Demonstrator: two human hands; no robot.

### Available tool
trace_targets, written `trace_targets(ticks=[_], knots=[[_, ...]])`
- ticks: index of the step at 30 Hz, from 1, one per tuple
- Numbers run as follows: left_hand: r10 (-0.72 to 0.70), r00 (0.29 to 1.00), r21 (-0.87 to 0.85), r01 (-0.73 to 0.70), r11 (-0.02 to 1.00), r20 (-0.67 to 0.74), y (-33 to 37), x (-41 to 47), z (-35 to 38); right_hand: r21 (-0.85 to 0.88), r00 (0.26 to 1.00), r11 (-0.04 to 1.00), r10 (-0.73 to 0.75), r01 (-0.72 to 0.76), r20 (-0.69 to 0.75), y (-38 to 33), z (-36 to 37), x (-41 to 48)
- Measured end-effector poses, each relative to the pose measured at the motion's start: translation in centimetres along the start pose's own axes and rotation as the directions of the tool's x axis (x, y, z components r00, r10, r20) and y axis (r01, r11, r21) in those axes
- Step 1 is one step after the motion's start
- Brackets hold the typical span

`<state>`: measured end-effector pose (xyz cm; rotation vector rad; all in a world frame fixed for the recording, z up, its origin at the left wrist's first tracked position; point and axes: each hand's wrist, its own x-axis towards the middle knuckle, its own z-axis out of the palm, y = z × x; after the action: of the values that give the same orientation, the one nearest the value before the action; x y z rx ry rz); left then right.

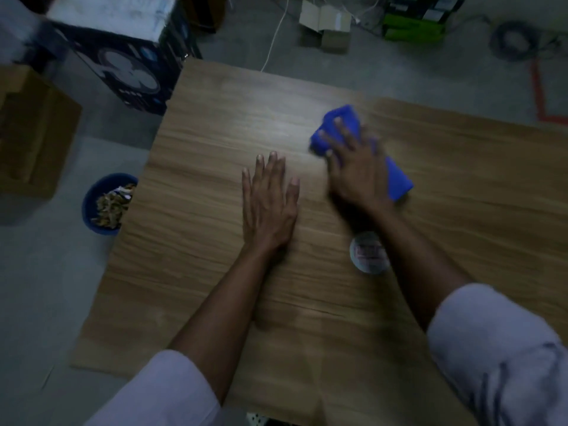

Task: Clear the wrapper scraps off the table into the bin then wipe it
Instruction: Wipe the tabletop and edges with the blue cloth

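left hand (269, 198): palm down flat on the bench (215, 118), near its middle, to the left of the cloth and not touching it
left grip: fingers straight and close together, thumb out to the side, holding nothing
right hand (353, 167): lies on top of the blue cloth (399, 182) and presses it onto the bench; the hand is blurred
right grip: fingers spread and laid flat over the cloth, not curled round it as far as the blur shows
blue cloth: folded or bunched pad on the wood, right of centre; its ends stick out past the fingertips and past the wrist
bin (87, 198): blue and round, on the floor just beside the bench's left edge, partly hidden by that edge
wrapper scraps (112, 207): heaped inside the bin, brownish with a few white bits
round labelled lid or tin (367, 253): on the bench, partly under the right forearm; print too blurred to read
sleeves: white, pushed up both forearms
floor, left: brown cardboard box (30, 133); dark printed box (129, 69) at the bench's far left corner
floor, far side: small open carton (325, 26), green box (412, 26), coiled cable (513, 41), red line (538, 87)
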<state>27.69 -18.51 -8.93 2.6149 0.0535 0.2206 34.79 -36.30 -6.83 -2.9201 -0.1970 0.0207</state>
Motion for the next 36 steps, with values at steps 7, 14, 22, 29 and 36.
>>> trace_targets(ticks=[7, 14, 22, 29, 36], knots=[[-0.032, 0.999, 0.075, 0.035, 0.997, -0.035, 0.5, 0.1, 0.1, 0.123, 0.975, 0.971, 0.212, -0.203, -0.065, -2.7, 0.6, 1.4], [-0.007, 0.995, 0.080, 0.015, 0.997, -0.099, 0.6, 0.3, 0.6, 0.067, 0.969, 0.967, -0.246, 0.246, 0.001, -2.0, 1.0, -2.1], [-0.034, 0.997, 0.078, 0.039, 0.996, -0.072, 0.8, 0.2, 0.5, 0.082, 0.959, 0.959, 0.277, -0.273, -0.053, -1.0, -0.8, 8.7], [-0.039, 0.983, -0.005, 0.039, 0.999, -0.177, 0.8, 0.1, -0.8, 0.044, 0.744, 0.746, -0.665, 0.664, 0.062, -5.6, 1.9, 1.1], [-0.044, 0.997, 0.115, 0.051, 0.992, -0.064, 1.3, 0.0, -0.5, 0.097, 0.990, 0.989, 0.123, -0.115, -0.074, 3.1, -2.4, 6.2]])
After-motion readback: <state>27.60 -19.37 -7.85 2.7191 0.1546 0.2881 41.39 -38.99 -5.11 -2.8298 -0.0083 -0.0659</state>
